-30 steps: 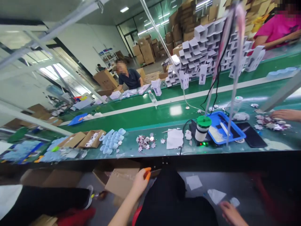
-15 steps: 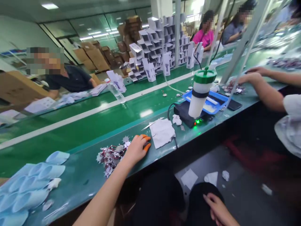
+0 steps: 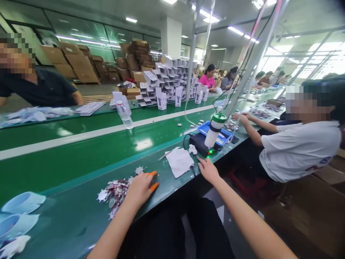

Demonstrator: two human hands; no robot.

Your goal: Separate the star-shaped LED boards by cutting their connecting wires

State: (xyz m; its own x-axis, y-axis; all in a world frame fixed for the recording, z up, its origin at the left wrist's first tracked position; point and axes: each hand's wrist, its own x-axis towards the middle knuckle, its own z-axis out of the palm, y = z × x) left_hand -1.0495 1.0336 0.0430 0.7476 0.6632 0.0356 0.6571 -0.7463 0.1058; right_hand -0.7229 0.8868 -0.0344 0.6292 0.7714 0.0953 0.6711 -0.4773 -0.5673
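The left hand (image 3: 138, 190) lies on the green conveyor belt (image 3: 81, 169) near its front edge, fingers pressed together, with two fingertips capped in orange finger cots (image 3: 153, 174). It pinches nothing, as far as the view shows, but it sits right against a heap of silvery star-shaped pieces (image 3: 115, 193) that spreads leftward along the belt. One loose star (image 3: 139, 170) lies just beyond the fingertips.

The main change is on the other side: the right hand (image 3: 207, 171) has come up from the lap and now rests at the belt's front edge — fingers slightly spread, holding nothing — just beside a crumpled sheet of white paper (image 3: 179, 162). Both hands now sit at the belt, either side of the paper, with the heap nearest the left.

Past the right hand stands a black base unit (image 3: 198, 144) bearing a green-lidded white cup (image 3: 215, 130), with a blue tray (image 3: 205, 127) behind it. Pale blue moulded cups (image 3: 21, 203) sit toward the belt's left end, and a co-worker in a white T-shirt (image 3: 299, 151) works farther along the same front edge.
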